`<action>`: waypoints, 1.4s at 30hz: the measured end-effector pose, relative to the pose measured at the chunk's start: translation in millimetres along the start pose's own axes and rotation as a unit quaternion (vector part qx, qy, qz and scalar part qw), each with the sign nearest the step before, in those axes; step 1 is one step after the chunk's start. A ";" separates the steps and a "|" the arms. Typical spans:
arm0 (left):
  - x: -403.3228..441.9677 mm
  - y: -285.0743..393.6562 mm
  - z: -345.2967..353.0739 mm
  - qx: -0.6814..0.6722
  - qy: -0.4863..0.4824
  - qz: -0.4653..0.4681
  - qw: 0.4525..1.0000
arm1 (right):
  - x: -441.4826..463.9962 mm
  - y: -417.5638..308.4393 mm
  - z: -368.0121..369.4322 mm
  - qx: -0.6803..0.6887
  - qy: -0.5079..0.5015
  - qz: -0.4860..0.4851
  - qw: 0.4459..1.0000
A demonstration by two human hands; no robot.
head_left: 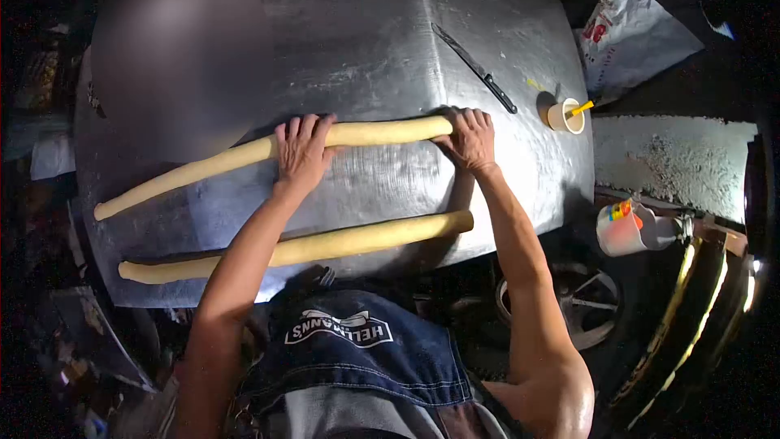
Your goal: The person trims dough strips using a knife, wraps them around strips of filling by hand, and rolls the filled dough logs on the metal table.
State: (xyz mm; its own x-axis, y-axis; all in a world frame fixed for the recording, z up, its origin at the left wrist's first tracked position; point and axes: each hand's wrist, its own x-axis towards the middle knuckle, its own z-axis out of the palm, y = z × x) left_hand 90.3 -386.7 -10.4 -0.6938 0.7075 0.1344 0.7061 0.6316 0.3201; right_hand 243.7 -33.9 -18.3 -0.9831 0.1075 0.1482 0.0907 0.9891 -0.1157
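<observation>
A long rope of pale yellow dough (219, 164) lies across the dark metal table (357, 49). Around its middle, my left hand (303, 146) rests on top with its fingers curved over the far side. My right hand (470, 140) covers the rope's right end, fingers bent over it. Nearer to me, a second dough rope (366, 240) lies roughly parallel to the first, passing beneath my left forearm and touched by neither hand.
A black-handled knife (479, 71) lies beyond my right hand. Right of it stands a small cup (566, 116) with a yellow-handled brush. A white sack (638, 41) and a white container (621, 229) are off the table's right edge.
</observation>
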 end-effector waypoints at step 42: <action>-428.7 -385.9 -209.7 0.183 0.026 -0.283 0.941 | -61.3 -497.0 91.5 0.028 0.023 -0.046 0.998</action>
State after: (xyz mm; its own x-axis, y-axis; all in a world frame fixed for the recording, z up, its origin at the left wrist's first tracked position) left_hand 85.5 -1000.3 5.2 -0.9727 0.2142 0.0891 0.2159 0.9764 0.0103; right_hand 244.4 -541.3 -59.8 -0.9784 0.0221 0.2054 -0.0102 0.9879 -0.1549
